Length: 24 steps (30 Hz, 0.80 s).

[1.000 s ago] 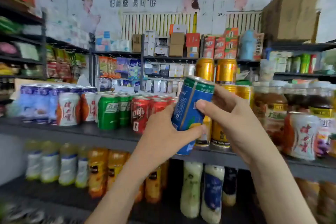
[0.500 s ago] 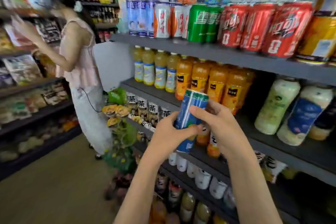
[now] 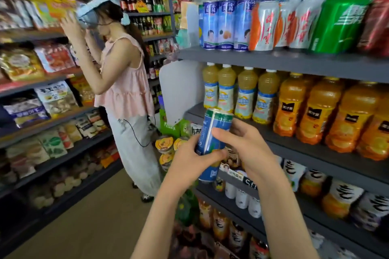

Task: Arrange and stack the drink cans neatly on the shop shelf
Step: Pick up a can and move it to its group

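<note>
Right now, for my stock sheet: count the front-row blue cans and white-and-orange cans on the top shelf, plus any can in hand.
Blue cans: 3
White-and-orange cans: 3
Held blue can: 1
Total: 7

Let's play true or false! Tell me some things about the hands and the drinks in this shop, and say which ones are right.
1. The left hand and the right hand both hold the blue metal drink can with a green top. True.
2. That can stands on the grey shelf of cans. False: it is tilted in the air, lower down, and is not resting on any shelf.
3. A green metal can stands on that shelf beside white-and-orange cans. True.
4. The orange plastic juice bottles stand on a shelf above the cans. False: they are on the shelf below.
</note>
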Each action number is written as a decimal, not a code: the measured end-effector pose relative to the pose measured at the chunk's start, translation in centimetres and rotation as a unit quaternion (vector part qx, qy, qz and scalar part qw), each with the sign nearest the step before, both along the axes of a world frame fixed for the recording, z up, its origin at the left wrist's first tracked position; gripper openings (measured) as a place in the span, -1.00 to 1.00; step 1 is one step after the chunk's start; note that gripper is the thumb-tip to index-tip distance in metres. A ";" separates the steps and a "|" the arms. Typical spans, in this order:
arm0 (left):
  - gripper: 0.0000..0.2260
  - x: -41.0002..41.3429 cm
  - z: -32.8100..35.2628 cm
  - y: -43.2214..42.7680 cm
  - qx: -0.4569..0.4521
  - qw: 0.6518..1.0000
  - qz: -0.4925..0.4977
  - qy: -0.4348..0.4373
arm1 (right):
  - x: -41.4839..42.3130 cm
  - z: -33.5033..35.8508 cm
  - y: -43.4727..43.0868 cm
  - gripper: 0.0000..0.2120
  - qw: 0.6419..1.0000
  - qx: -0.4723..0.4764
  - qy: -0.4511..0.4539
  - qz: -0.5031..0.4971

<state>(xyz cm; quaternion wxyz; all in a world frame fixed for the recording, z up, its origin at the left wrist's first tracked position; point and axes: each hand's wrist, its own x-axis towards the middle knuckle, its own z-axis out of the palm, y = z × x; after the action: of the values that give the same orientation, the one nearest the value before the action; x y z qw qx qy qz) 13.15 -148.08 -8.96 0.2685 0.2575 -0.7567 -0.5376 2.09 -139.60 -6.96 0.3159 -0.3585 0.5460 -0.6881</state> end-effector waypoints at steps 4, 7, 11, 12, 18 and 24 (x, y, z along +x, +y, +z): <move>-0.65 -1.3 1.2 -5.2 -0.051 0.998 -0.035 -0.012 | -0.3 0.9 -4.0 -0.74 0.998 -0.017 0.010 -0.054; -0.66 -3.6 2.2 -7.7 -0.101 0.992 -0.064 -0.029 | -1.8 1.9 -5.5 -0.75 0.994 -0.016 0.035 -0.101; -0.73 -7.3 4.3 -9.5 -0.111 0.987 -0.113 0.005 | -4.4 3.6 -6.5 -0.75 0.985 -0.043 0.069 -0.153; -0.73 -8.2 4.9 -9.8 -0.123 0.985 -0.118 0.014 | -5.1 4.2 -6.7 -0.76 0.982 -0.047 0.084 -0.164; -0.78 -11.3 9.4 -13.4 -0.124 0.981 -0.116 0.096 | -7.9 7.6 -8.4 -0.57 0.973 -0.088 0.132 -0.165; -0.57 -13.5 15.0 -22.5 -0.139 0.970 -0.049 0.196 | -10.0 9.4 -11.0 -0.72 0.948 -0.066 0.202 -0.237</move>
<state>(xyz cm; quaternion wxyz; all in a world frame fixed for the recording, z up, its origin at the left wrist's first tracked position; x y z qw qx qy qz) -0.36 -170.55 6.03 0.4175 0.0698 -0.7687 -0.4795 -7.95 -150.59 2.43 0.0032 -0.3702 0.6210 -0.6909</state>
